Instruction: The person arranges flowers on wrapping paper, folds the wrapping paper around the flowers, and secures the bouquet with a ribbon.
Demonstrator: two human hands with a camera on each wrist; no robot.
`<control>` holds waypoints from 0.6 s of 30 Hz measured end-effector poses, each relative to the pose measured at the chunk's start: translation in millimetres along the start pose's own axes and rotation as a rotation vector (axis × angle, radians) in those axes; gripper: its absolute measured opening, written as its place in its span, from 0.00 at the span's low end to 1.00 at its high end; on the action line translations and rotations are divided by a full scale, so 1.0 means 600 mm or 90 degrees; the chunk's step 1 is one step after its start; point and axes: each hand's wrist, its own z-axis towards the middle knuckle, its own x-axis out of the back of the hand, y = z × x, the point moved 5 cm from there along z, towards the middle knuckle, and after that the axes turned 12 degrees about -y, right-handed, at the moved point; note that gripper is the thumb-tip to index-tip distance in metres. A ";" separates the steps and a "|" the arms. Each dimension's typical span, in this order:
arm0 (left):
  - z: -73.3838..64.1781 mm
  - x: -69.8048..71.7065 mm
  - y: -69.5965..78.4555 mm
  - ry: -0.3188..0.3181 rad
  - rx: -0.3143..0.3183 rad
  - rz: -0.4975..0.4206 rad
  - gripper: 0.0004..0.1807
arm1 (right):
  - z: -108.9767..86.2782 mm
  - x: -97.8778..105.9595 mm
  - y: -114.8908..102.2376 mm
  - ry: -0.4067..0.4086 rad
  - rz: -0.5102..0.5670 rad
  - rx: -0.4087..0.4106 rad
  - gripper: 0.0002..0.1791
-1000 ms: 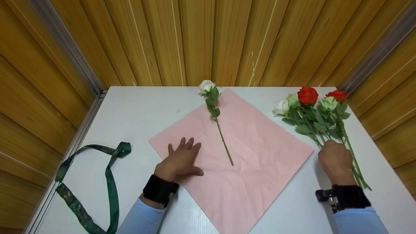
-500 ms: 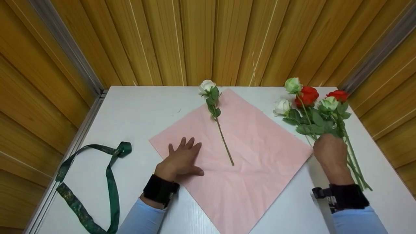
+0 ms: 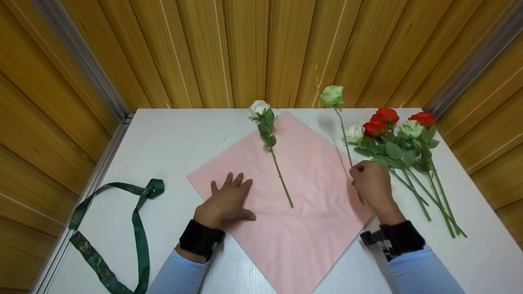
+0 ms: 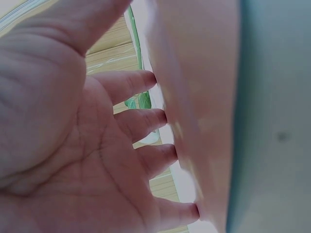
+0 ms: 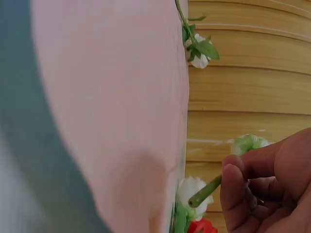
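My right hand (image 3: 372,181) pinches the stem of a pale green rose (image 3: 332,96) between thumb and fingertips, above the right corner of the pink wrapping sheet (image 3: 318,228). The stem's cut end (image 5: 195,200) pokes out past the thumb in the right wrist view. My left hand (image 3: 226,200) lies with spread, straight fingers on the sheet's left side; its fingertips (image 4: 160,116) touch the paper in the left wrist view. On the sheet, a white rose (image 3: 259,109) lies with its bloom beyond the upper edge and its stem slanting toward the middle.
To the right lies a loose group of roses: red roses (image 3: 423,119), a white rose (image 3: 354,133) and a greenish-white rose (image 3: 412,128), stems fanned toward the front. A dark green ribbon (image 3: 141,241) loops at left on the white table (image 3: 175,143). Wood-patterned panels (image 3: 245,53) stand behind.
My right hand has drawn the pale green rose out of the group, lifting it and carrying it left to the sheet's right corner. Another red bloom now shows. My left hand stays put.
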 end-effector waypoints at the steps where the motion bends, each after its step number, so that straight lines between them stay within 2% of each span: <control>1: 0.000 0.000 0.000 -0.001 0.001 -0.001 0.58 | 0.004 -0.009 -0.007 -0.008 0.006 -0.003 0.14; 9: -0.002 0.000 -0.001 -0.003 0.000 -0.001 0.58 | 0.031 -0.097 -0.071 -0.098 0.132 -0.030 0.10; 18: 0.000 0.000 -0.001 0.003 0.008 0.007 0.58 | 0.052 -0.178 -0.119 -0.164 0.214 -0.039 0.10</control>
